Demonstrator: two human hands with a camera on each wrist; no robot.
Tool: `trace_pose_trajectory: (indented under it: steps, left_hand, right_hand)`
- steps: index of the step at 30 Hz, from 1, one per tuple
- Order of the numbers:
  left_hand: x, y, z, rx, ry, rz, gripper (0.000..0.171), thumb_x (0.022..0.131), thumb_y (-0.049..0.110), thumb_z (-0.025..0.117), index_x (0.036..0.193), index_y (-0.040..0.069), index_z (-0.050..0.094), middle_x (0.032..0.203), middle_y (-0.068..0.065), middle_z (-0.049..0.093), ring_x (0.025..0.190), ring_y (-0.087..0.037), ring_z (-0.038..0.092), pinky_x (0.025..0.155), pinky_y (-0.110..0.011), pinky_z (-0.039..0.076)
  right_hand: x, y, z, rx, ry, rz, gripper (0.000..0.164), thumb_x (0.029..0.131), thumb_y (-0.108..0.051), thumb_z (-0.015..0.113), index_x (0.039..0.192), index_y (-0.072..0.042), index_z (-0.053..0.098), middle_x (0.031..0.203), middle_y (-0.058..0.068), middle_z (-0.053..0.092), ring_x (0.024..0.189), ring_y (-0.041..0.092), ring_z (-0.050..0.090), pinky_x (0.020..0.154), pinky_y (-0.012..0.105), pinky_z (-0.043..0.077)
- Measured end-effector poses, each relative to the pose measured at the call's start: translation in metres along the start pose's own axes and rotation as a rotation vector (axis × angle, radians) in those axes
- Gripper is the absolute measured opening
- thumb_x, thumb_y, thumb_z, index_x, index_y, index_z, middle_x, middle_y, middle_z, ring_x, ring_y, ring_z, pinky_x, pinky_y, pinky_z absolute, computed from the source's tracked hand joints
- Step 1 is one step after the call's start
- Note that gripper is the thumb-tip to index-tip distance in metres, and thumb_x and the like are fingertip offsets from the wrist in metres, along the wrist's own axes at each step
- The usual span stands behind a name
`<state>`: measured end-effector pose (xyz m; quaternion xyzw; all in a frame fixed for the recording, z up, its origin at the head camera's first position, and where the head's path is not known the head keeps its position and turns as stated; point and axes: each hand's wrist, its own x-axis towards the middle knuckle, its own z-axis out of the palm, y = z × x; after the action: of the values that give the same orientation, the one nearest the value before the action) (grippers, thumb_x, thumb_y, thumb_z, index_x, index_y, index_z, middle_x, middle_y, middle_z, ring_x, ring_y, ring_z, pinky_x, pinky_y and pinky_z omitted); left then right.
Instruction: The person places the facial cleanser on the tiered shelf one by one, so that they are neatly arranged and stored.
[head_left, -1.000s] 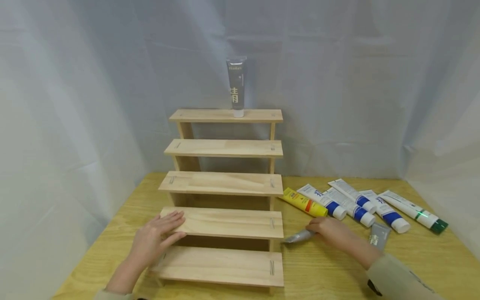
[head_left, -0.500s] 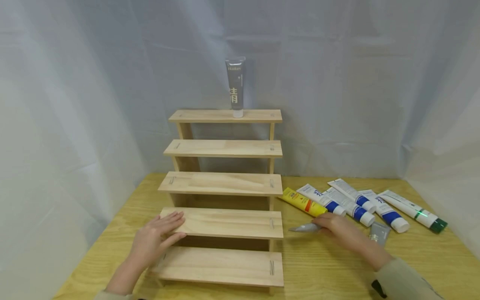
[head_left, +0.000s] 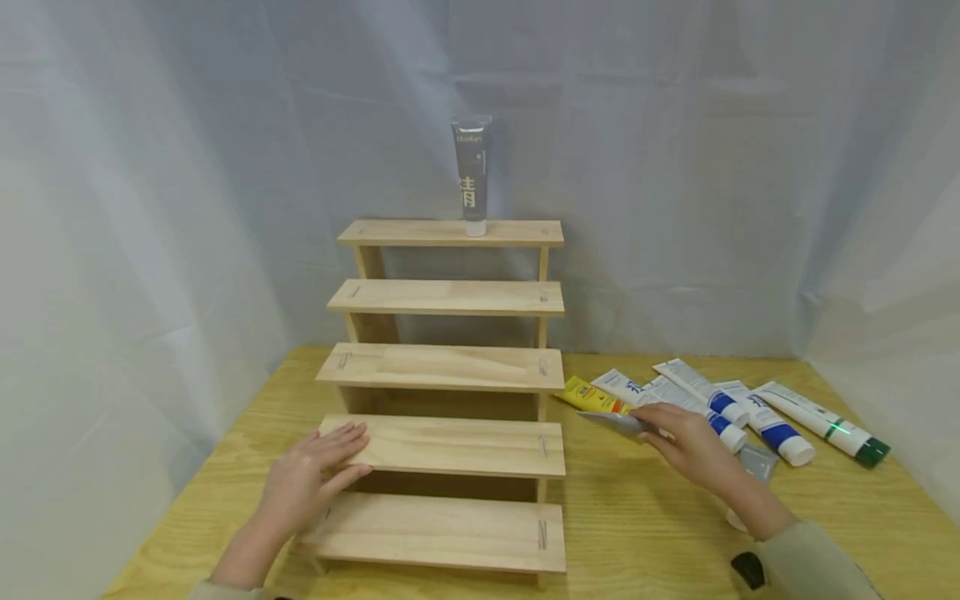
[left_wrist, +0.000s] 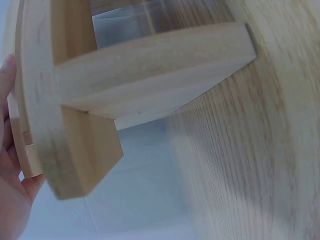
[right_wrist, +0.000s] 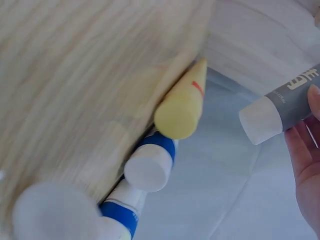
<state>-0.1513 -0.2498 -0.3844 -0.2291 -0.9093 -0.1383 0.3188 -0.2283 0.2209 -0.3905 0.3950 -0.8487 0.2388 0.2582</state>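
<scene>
My right hand (head_left: 690, 446) holds a grey squeeze tube (head_left: 617, 422) with a white cap, lifted above the table; the right wrist view shows the tube (right_wrist: 295, 102) pinched between thumb and fingers, its cap pointing away from the hand. My left hand (head_left: 303, 475) rests with fairly straight fingers on the left end of the second-lowest step of the wooden tiered stand (head_left: 450, 446), thumb near the front edge. On the top step a matching grey tube (head_left: 472, 175) stands upright on its cap. Another grey tube (head_left: 757, 463) lies partly hidden under my right forearm.
Right of the stand lie a yellow tube (head_left: 592, 394), several white tubes with blue bands (head_left: 772, 429), and a white tube with a green cap (head_left: 832, 423). A pale curtain (head_left: 675, 208) hangs behind the wooden table (head_left: 637, 533).
My right hand has lifted the grey tube from near the tabletop, up and slightly to the right, in front of the yellow tube. The left hand stays in place on the stand.
</scene>
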Motion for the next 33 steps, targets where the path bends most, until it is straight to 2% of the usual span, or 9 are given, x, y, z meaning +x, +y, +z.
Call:
trace_pose_trajectory:
  steps: [8, 13, 14, 16, 23, 28, 29, 30, 33]
  left_hand:
    - [0.0, 0.0, 0.0, -0.008, 0.002, 0.007, 0.04, 0.07, 0.032, 0.07, 0.101, 0.006, 0.067, 0.11, -0.003, 0.061, 0.1, -0.02, 0.057, 0.093, -0.045, 0.037]
    - [0.0, 0.0, 0.0, -0.012, 0.007, 0.011, 0.04, 0.07, 0.031, 0.07, 0.101, 0.006, 0.067, 0.109, -0.003, 0.061, 0.1, -0.021, 0.058, 0.091, -0.047, 0.038]
    - [0.0, 0.0, 0.0, -0.014, 0.009, 0.013, 0.04, 0.07, 0.031, 0.07, 0.101, 0.006, 0.067, 0.109, -0.003, 0.061, 0.099, -0.021, 0.058, 0.09, -0.048, 0.038]
    - [0.0, 0.0, 0.001, -0.015, 0.008, 0.014, 0.04, 0.07, 0.032, 0.07, 0.101, 0.006, 0.067, 0.109, -0.003, 0.061, 0.1, -0.021, 0.058, 0.09, -0.048, 0.038]
    - [0.0, -0.001, 0.001, -0.005, 0.002, 0.014, 0.041, 0.07, 0.033, 0.07, 0.101, 0.006, 0.067, 0.109, -0.003, 0.061, 0.099, -0.02, 0.058, 0.087, -0.051, 0.04]
    - [0.001, -0.001, 0.001, -0.006, 0.005, 0.019, 0.041, 0.069, 0.032, 0.07, 0.1, 0.006, 0.067, 0.108, -0.004, 0.061, 0.099, -0.021, 0.058, 0.086, -0.052, 0.04]
    - [0.001, -0.001, 0.001, -0.006, 0.007, 0.021, 0.041, 0.069, 0.033, 0.07, 0.1, 0.006, 0.067, 0.108, -0.004, 0.061, 0.098, -0.021, 0.058, 0.085, -0.052, 0.041]
    - [0.0, -0.001, 0.001, -0.007, 0.009, 0.024, 0.041, 0.069, 0.033, 0.07, 0.1, 0.005, 0.067, 0.108, -0.004, 0.061, 0.098, -0.021, 0.058, 0.085, -0.052, 0.041]
    - [0.0, -0.001, 0.001, -0.009, 0.014, 0.029, 0.041, 0.069, 0.033, 0.07, 0.099, 0.005, 0.067, 0.108, -0.005, 0.062, 0.098, -0.021, 0.059, 0.085, -0.052, 0.041]
  right_hand:
    - [0.013, -0.007, -0.002, 0.089, 0.134, 0.057, 0.034, 0.066, 0.008, 0.072, 0.099, 0.001, 0.064, 0.091, 0.01, 0.064, 0.073, 0.015, 0.061, 0.057, 0.022, 0.052]
    - [0.02, -0.011, -0.003, 0.227, 0.171, 0.126, 0.029, 0.071, 0.004, 0.07, 0.099, 0.0, 0.064, 0.091, 0.009, 0.063, 0.079, 0.023, 0.062, 0.06, 0.025, 0.054]
    - [0.018, 0.002, 0.005, 0.288, 0.184, 0.109, 0.028, 0.075, 0.001, 0.068, 0.102, -0.001, 0.063, 0.094, 0.01, 0.062, 0.083, 0.023, 0.062, 0.063, 0.025, 0.054]
    - [0.023, 0.002, 0.003, 0.32, 0.2, 0.107, 0.026, 0.077, -0.002, 0.067, 0.103, -0.003, 0.063, 0.094, 0.008, 0.062, 0.084, 0.023, 0.062, 0.064, 0.025, 0.053]
    - [0.047, -0.02, -0.013, 0.267, 0.227, 0.163, 0.028, 0.072, 0.008, 0.067, 0.099, 0.002, 0.063, 0.094, 0.014, 0.063, 0.085, 0.025, 0.061, 0.065, 0.024, 0.053]
    - [0.06, -0.027, -0.017, 0.275, 0.24, 0.179, 0.026, 0.074, 0.005, 0.067, 0.099, 0.001, 0.063, 0.094, 0.012, 0.062, 0.086, 0.023, 0.06, 0.066, 0.026, 0.053]
    - [0.061, -0.025, -0.016, 0.29, 0.244, 0.173, 0.025, 0.075, 0.003, 0.067, 0.1, 0.0, 0.063, 0.094, 0.012, 0.062, 0.086, 0.023, 0.06, 0.066, 0.026, 0.053]
    - [0.059, -0.005, -0.004, 0.347, 0.249, 0.144, 0.025, 0.077, -0.001, 0.066, 0.102, -0.001, 0.063, 0.096, 0.011, 0.062, 0.088, 0.023, 0.06, 0.068, 0.028, 0.053]
    - [0.06, 0.021, 0.013, 0.47, 0.281, 0.099, 0.028, 0.078, -0.005, 0.066, 0.106, -0.005, 0.062, 0.1, 0.01, 0.061, 0.091, 0.02, 0.059, 0.069, 0.027, 0.053]
